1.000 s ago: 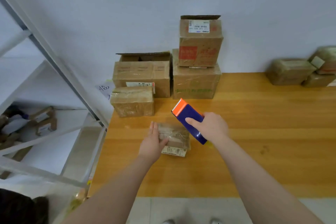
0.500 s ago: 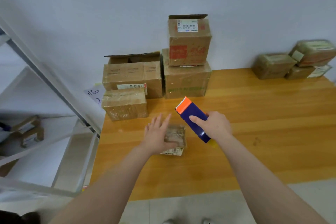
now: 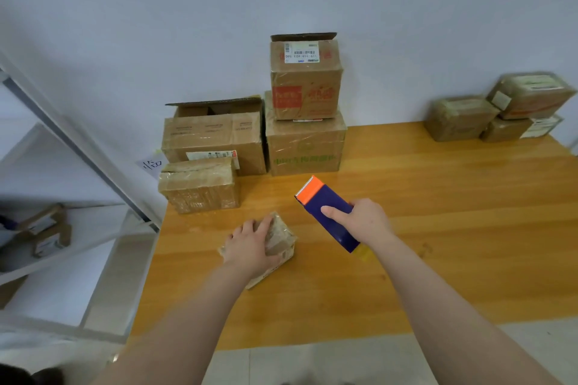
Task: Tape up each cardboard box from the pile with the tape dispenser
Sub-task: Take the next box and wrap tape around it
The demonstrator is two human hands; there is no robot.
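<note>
A small tape-wrapped cardboard box [image 3: 280, 239] lies tilted on the wooden table [image 3: 438, 228], turned diagonally. My left hand [image 3: 250, 244] grips it from above, fingers curled over its top and far edge. My right hand [image 3: 359, 222] holds the blue tape dispenser [image 3: 328, 206] just right of the box, above the table; its orange serrated end points up and away to the left. The pile of boxes [image 3: 259, 141] stands against the wall behind: a low taped box, an open-flapped box, and two stacked ones.
Three taped boxes [image 3: 497, 112] sit at the table's far right corner. A white metal shelf frame [image 3: 78, 141] with small boxes on it borders the table's left edge. Tiled floor shows below the table's near edge.
My left hand went from lying flat with spread fingers on the small box to gripping it, and the box has tipped and turned diagonally. The dispenser stayed in my right hand, shifted slightly.
</note>
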